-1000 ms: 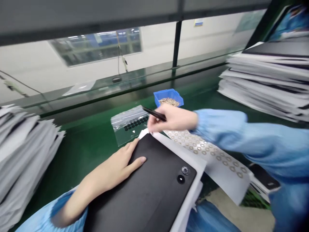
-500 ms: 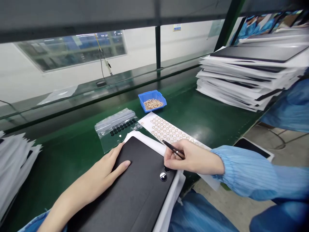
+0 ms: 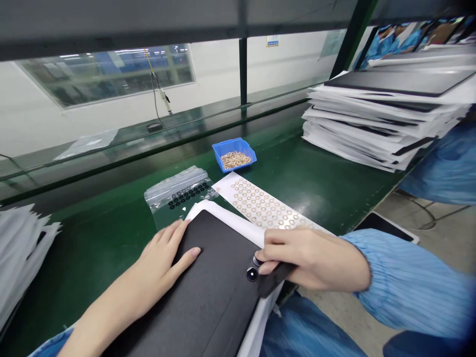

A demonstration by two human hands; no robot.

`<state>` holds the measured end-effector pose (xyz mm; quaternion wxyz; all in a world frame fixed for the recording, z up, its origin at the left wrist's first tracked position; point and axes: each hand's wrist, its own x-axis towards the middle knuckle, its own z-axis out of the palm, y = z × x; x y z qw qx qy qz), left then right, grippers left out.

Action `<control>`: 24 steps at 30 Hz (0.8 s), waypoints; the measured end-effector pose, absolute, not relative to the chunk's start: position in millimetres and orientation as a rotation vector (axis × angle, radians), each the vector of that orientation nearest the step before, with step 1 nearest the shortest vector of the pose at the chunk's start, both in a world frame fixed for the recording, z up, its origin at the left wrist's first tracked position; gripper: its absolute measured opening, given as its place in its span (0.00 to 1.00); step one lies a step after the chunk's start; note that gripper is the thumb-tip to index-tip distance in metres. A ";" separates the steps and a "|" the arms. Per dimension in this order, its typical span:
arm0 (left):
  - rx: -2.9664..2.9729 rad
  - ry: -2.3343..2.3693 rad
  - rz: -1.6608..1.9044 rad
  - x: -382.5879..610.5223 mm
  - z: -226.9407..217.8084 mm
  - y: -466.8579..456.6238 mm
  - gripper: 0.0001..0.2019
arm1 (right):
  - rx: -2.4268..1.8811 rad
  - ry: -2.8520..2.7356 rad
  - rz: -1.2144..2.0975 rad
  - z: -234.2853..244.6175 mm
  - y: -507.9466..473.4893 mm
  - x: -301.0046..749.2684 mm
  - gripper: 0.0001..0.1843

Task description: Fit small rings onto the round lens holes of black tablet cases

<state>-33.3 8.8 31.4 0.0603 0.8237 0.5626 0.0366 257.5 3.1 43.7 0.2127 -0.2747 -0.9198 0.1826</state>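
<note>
A black flat panel with a leathery look (image 3: 208, 287) lies on white wrapping. Near its right edge are two round camera-like lenses (image 3: 252, 273), the farther one partly covered by my fingers. My left hand (image 3: 163, 263) rests flat on the panel's left edge, fingers stretched and thumb apart. At the lenses, my right hand (image 3: 308, 255) is closed round a slim black tool, apparently tweezers (image 3: 275, 280), which are blurred by motion. Its fingertips touch or hover over the farther lens; I cannot tell which. Just beyond lies a white sheet of small ring stickers (image 3: 256, 201).
A clear zip bag (image 3: 178, 188) with black rings lies beyond my left hand. Behind stands a blue bin (image 3: 234, 154) of small tan rings. Wrapped panels are stacked at right (image 3: 379, 114), and white sheets at left (image 3: 26, 248). A shelf (image 3: 167, 25) hangs overhead.
My right hand has turned and shifted right and slightly down. The black tool swung from pointing up-left to lying below the fingers. My left hand stays on the panel.
</note>
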 end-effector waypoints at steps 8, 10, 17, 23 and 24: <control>3.129 1.050 -0.017 28.8 62.2 -33.4 0.28 | -0.988 -1.685 1.072 43.1 2.2 259.7 0.24; 3.129 0.976 -0.155 38.1 64.3 -34.1 0.30 | -1.023 -1.720 1.149 43.5 -0.5 256.2 0.14; 3.108 0.923 -0.175 26.2 42.8 -30.3 0.33 | -1.165 -1.650 1.232 37.1 -7.2 243.8 0.02; 2.914 0.969 -0.170 27.9 40.2 -34.3 0.35 | -1.248 -1.683 1.128 37.1 -5.0 237.2 0.04; 2.902 0.965 -0.171 29.0 40.0 -33.7 0.35 | -1.258 -1.705 1.106 37.4 -4.8 236.7 0.05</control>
